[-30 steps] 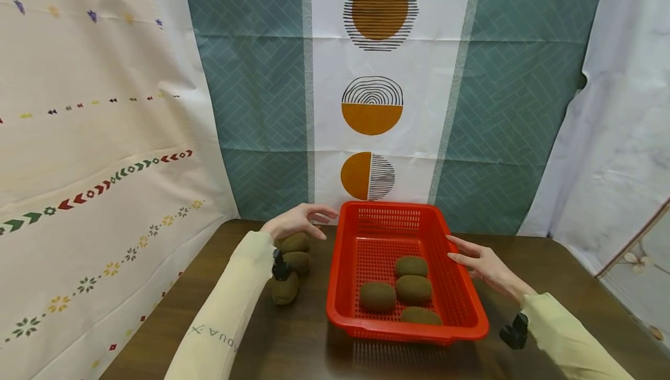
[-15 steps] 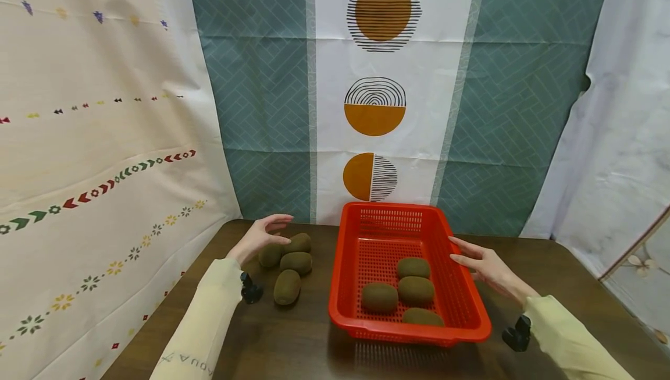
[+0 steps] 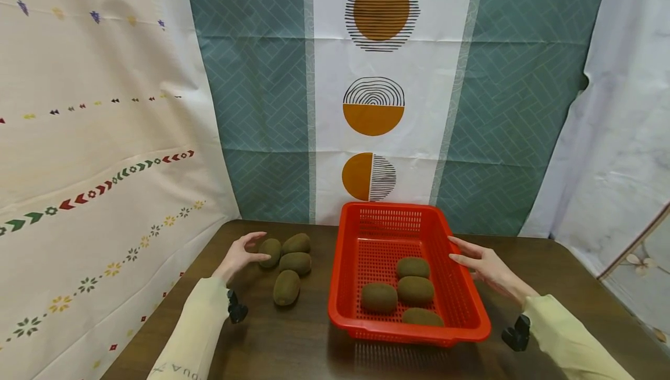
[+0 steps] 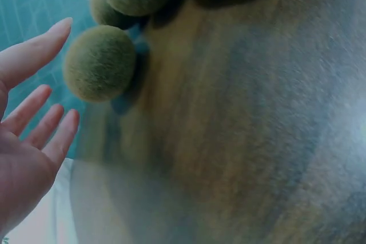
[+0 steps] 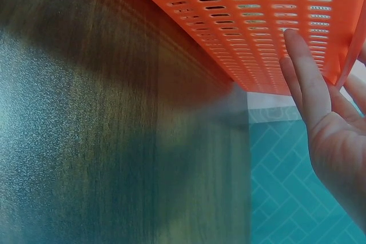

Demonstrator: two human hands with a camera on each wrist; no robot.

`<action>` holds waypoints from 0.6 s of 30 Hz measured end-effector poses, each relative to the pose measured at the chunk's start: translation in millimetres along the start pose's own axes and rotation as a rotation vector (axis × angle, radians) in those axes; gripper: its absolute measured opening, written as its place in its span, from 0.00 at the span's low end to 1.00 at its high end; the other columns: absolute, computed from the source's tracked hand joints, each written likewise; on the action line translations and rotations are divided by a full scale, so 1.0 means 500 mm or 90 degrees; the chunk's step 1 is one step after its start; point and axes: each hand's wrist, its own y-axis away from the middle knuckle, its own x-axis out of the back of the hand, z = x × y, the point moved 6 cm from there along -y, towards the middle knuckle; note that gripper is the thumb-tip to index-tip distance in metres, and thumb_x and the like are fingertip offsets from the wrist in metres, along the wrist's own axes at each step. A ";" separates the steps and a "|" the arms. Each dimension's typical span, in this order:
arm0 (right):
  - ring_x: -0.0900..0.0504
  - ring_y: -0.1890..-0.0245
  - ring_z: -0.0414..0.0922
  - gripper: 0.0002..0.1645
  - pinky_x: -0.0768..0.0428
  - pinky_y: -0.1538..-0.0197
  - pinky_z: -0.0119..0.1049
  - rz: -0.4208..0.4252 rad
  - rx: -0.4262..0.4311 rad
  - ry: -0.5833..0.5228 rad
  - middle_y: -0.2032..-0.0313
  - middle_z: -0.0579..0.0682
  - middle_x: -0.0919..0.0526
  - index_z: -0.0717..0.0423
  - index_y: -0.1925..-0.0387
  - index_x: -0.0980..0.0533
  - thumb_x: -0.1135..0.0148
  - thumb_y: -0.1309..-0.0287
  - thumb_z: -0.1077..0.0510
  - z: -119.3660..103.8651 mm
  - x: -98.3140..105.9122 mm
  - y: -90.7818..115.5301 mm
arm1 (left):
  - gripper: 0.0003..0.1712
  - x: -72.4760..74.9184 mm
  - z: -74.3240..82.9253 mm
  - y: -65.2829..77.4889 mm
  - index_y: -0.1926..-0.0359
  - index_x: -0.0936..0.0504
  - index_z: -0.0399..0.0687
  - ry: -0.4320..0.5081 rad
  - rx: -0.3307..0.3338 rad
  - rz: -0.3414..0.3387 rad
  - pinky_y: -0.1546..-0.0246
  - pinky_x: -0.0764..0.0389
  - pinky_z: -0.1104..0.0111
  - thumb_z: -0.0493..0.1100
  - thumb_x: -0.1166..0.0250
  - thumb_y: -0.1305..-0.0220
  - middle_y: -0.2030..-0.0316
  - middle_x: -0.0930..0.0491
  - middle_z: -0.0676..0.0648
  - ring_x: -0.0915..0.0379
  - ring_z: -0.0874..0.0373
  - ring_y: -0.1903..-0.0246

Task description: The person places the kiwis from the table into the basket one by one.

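Observation:
Several brown kiwis lie together on the dark table left of the red basket (image 3: 339, 287). My left hand (image 3: 239, 256) is beside the leftmost kiwi (image 3: 270, 252), thumb and fingers spread apart. In the left wrist view, that kiwi (image 4: 100, 64) sits just past the fingertips, and the hand (image 4: 28, 135) holds nothing. My right hand (image 3: 487, 266) holds the basket's right rim. The right wrist view shows some fingers (image 5: 309, 84) against the slotted outer wall (image 5: 246, 21) and others partly hidden behind the rim. Several kiwis (image 3: 415, 290) rest inside the basket, toward its near end.
Other loose kiwis (image 3: 287, 288) lie right of the left hand, between it and the basket. A patterned curtain (image 3: 262, 106) hangs behind the table (image 3: 293, 345). Pale cloths (image 3: 104, 135) hang at both sides.
My left hand has moved left, away from the basket and over the loose kiwis, to the outer side of the leftmost one. The right hand stays on the rim.

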 end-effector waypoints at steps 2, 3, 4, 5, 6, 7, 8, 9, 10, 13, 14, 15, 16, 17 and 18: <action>0.23 0.56 0.57 0.35 0.26 0.61 0.55 -0.003 0.001 0.000 0.41 0.69 0.40 0.61 0.33 0.48 0.47 0.38 0.60 -0.001 -0.001 0.001 | 0.40 -0.003 -0.008 0.001 0.38 0.37 0.36 0.002 0.005 -0.002 0.52 0.38 0.45 0.39 0.30 0.50 0.40 0.41 0.33 0.46 0.34 0.44; 0.23 0.56 0.57 0.35 0.26 0.61 0.55 -0.005 0.003 -0.001 0.41 0.69 0.40 0.61 0.33 0.48 0.47 0.38 0.60 -0.001 -0.002 0.001 | 0.40 -0.006 -0.011 0.002 0.38 0.38 0.35 0.006 0.005 -0.002 0.52 0.38 0.45 0.39 0.30 0.50 0.40 0.42 0.32 0.46 0.34 0.45; 0.24 0.56 0.57 0.35 0.26 0.61 0.55 -0.009 0.003 -0.004 0.41 0.69 0.40 0.61 0.33 0.48 0.47 0.38 0.60 -0.002 -0.002 0.001 | 0.41 -0.008 -0.013 0.003 0.37 0.39 0.35 0.011 0.008 -0.003 0.52 0.38 0.45 0.39 0.30 0.50 0.40 0.43 0.32 0.46 0.34 0.45; 0.24 0.56 0.58 0.35 0.27 0.61 0.55 -0.009 0.003 -0.005 0.41 0.69 0.40 0.62 0.33 0.48 0.47 0.38 0.60 -0.002 -0.003 0.001 | 0.41 -0.011 -0.015 0.003 0.37 0.40 0.34 0.017 0.011 -0.002 0.51 0.38 0.45 0.39 0.30 0.50 0.40 0.43 0.31 0.46 0.33 0.44; 0.24 0.56 0.58 0.35 0.27 0.61 0.55 -0.010 0.003 -0.006 0.41 0.69 0.40 0.62 0.33 0.48 0.47 0.38 0.60 -0.003 -0.003 0.000 | 0.42 -0.013 -0.016 0.003 0.36 0.41 0.34 0.022 0.014 -0.002 0.51 0.39 0.45 0.39 0.30 0.50 0.39 0.44 0.31 0.47 0.34 0.44; 0.23 0.56 0.58 0.35 0.26 0.61 0.55 -0.009 0.003 -0.006 0.41 0.69 0.40 0.62 0.33 0.48 0.47 0.38 0.60 -0.003 -0.003 0.000 | 0.42 -0.016 -0.018 0.003 0.36 0.42 0.34 0.026 0.017 -0.003 0.50 0.39 0.45 0.38 0.31 0.49 0.39 0.44 0.32 0.47 0.34 0.44; 0.23 0.56 0.58 0.35 0.27 0.61 0.56 -0.009 0.004 -0.008 0.41 0.70 0.40 0.62 0.33 0.48 0.47 0.38 0.60 -0.003 -0.003 0.000 | 0.43 -0.018 -0.019 0.002 0.36 0.42 0.34 0.027 0.018 -0.004 0.49 0.40 0.46 0.38 0.31 0.49 0.39 0.44 0.32 0.47 0.35 0.43; 0.23 0.57 0.58 0.35 0.26 0.61 0.56 -0.007 0.003 -0.009 0.41 0.70 0.39 0.62 0.33 0.48 0.47 0.38 0.60 -0.003 -0.003 -0.001 | 0.43 -0.020 -0.020 0.001 0.36 0.43 0.33 0.028 0.019 -0.006 0.49 0.41 0.46 0.38 0.31 0.49 0.38 0.44 0.32 0.47 0.35 0.43; 0.23 0.57 0.59 0.35 0.26 0.61 0.56 -0.007 0.003 -0.011 0.42 0.70 0.39 0.62 0.33 0.48 0.47 0.38 0.61 -0.004 -0.004 0.000 | 0.43 -0.022 -0.020 -0.001 0.36 0.43 0.33 0.030 0.020 -0.006 0.48 0.41 0.46 0.38 0.31 0.49 0.38 0.44 0.33 0.47 0.35 0.43; 0.23 0.57 0.58 0.35 0.26 0.61 0.55 -0.007 0.006 -0.008 0.42 0.70 0.38 0.63 0.33 0.48 0.47 0.38 0.61 -0.005 -0.004 -0.001 | 0.43 -0.027 -0.024 -0.007 0.36 0.44 0.32 0.037 0.020 -0.010 0.46 0.44 0.47 0.37 0.31 0.49 0.38 0.44 0.32 0.48 0.36 0.42; 0.23 0.57 0.58 0.35 0.26 0.61 0.56 -0.010 0.007 -0.007 0.42 0.70 0.39 0.63 0.33 0.48 0.48 0.38 0.61 -0.005 -0.005 0.000 | 0.43 -0.028 -0.026 -0.009 0.36 0.44 0.32 0.039 0.020 -0.011 0.46 0.44 0.47 0.37 0.31 0.50 0.38 0.44 0.32 0.48 0.36 0.41; 0.23 0.57 0.58 0.35 0.26 0.61 0.56 -0.011 0.008 -0.004 0.42 0.70 0.39 0.63 0.33 0.49 0.48 0.38 0.61 -0.005 -0.005 0.000 | 0.43 -0.029 -0.028 -0.011 0.36 0.43 0.31 0.042 0.020 -0.009 0.45 0.45 0.47 0.36 0.31 0.50 0.38 0.44 0.32 0.49 0.37 0.41; 0.23 0.57 0.58 0.35 0.26 0.61 0.55 -0.011 0.007 -0.003 0.42 0.70 0.39 0.63 0.33 0.49 0.48 0.38 0.61 -0.006 -0.005 0.000 | 0.43 -0.030 -0.030 -0.013 0.36 0.43 0.31 0.046 0.022 -0.007 0.45 0.45 0.48 0.36 0.31 0.50 0.38 0.44 0.32 0.49 0.37 0.41; 0.23 0.57 0.58 0.35 0.26 0.62 0.55 -0.008 0.006 -0.002 0.42 0.70 0.39 0.63 0.33 0.48 0.47 0.38 0.60 -0.006 -0.004 0.000 | 0.43 -0.032 -0.032 -0.015 0.36 0.43 0.31 0.046 0.023 -0.008 0.45 0.46 0.48 0.35 0.31 0.51 0.38 0.44 0.32 0.50 0.37 0.41; 0.23 0.57 0.57 0.35 0.26 0.62 0.55 -0.006 0.005 0.000 0.42 0.70 0.40 0.63 0.33 0.48 0.47 0.38 0.60 -0.006 -0.004 0.000 | 0.43 -0.033 -0.034 -0.017 0.36 0.43 0.31 0.041 0.020 -0.011 0.45 0.46 0.48 0.36 0.31 0.50 0.38 0.44 0.32 0.50 0.37 0.41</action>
